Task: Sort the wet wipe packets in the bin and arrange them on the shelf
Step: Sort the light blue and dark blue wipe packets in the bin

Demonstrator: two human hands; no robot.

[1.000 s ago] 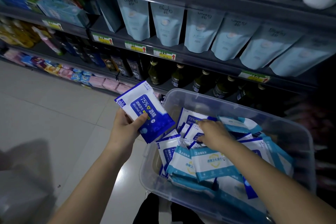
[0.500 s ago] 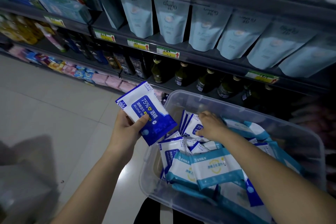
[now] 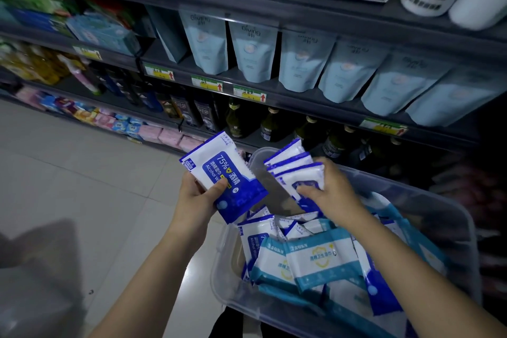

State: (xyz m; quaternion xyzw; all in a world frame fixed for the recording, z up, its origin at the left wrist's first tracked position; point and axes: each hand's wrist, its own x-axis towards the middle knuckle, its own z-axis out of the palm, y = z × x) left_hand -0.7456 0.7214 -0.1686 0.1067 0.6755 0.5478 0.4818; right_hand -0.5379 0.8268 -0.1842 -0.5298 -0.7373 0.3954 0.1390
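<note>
Grip of the left hand [image 3: 196, 195] is closed round one dark-blue packet [image 3: 222, 181]. The right hand [image 3: 333, 192] pinches several matching packets [image 3: 295, 170] above the bin [image 3: 274, 189], where teal packets [image 3: 318, 255] lie. Judged step: sorting by colour. The next move calls for combining the handfuls and placing them on the shelf [image 3: 310, 108].

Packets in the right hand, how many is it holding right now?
3, fanned in the right hand above the bin: the rear packet, the middle packet and the front packet, nearest the camera. Others may be hidden behind the hand.

A shop: stocked shelves [image 3: 274, 101] with price tags [image 3: 207, 82] and rows of pouches [image 3: 253, 55].
</note>
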